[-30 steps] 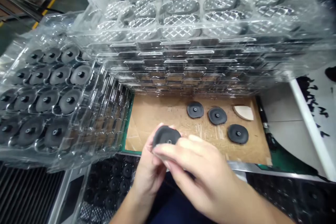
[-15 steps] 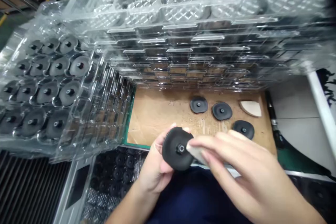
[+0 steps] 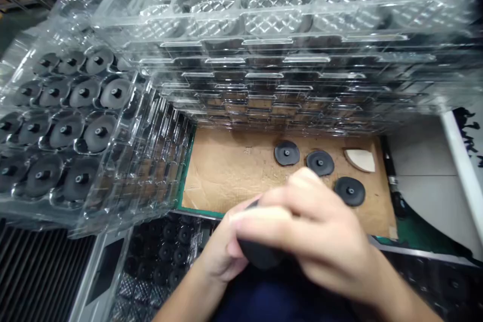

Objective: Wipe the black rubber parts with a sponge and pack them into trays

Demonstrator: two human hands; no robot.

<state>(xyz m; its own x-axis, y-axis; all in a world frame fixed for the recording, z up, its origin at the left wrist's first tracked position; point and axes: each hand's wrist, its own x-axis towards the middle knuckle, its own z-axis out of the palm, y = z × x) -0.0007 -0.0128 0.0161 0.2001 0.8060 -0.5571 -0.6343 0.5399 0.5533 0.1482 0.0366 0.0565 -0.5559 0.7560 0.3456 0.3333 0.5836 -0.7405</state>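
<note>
Discs point(image 3: 320, 163) on board point(image 3: 226, 171), trays point(image 3: 264, 85) behind

Head cam: looks fwd/down, close over right hand point(image 3: 317, 239).

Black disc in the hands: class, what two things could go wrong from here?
The black disc sits between the left hand and right hand, past the near edge of the brown board; a slip might drop it. The clear tray stack stands right behind the board; a raised hand might nudge it.

place: factory assembly bench | evidence: stacked clear blister trays point(image 3: 264, 60) of identical black discs point(image 3: 100, 133)
</note>
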